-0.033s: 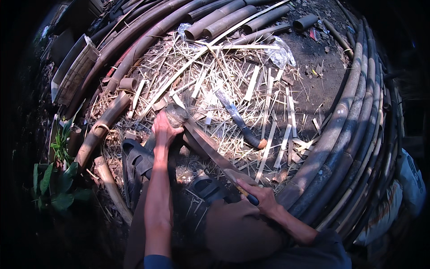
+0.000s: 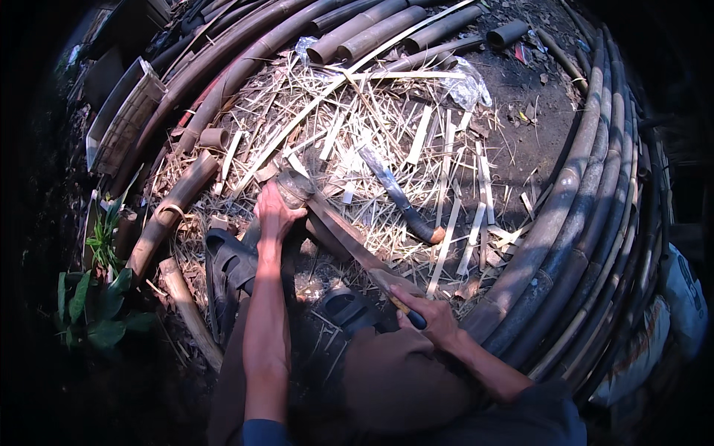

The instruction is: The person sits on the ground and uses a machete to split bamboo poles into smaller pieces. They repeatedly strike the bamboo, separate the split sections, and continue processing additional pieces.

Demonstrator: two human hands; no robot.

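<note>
My left hand (image 2: pixel 275 213) is closed around a thick bamboo piece, near its round grey-brown end (image 2: pixel 295 189). My right hand (image 2: pixel 433 321) grips the light wood and black handle of what looks like a long hand saw (image 2: pixel 349 249). Its blade slants forward and left, the far end lying against or beside the bamboo's end; teeth cannot be made out. Beyond the blade, a curved knife-like tool (image 2: pixel 394 192) with a dark handle lies on the shavings. Black sandals (image 2: pixel 232 260) show beside my left forearm and between my arms.
Pale bamboo strips and shavings (image 2: pixel 297 111) litter the ground ahead. Long bamboo poles (image 2: pixel 565 201) curve along the right side, with white sacks (image 2: pixel 683 297) beyond. Cut bamboo tubes (image 2: pixel 379 33) lie at the back. A short bamboo length (image 2: pixel 175 212) and green plant (image 2: pixel 104 301) are at left.
My right hand and the saw's handle have shifted slightly forward and left. The left hand keeps its hold on the bamboo, almost unmoved.
</note>
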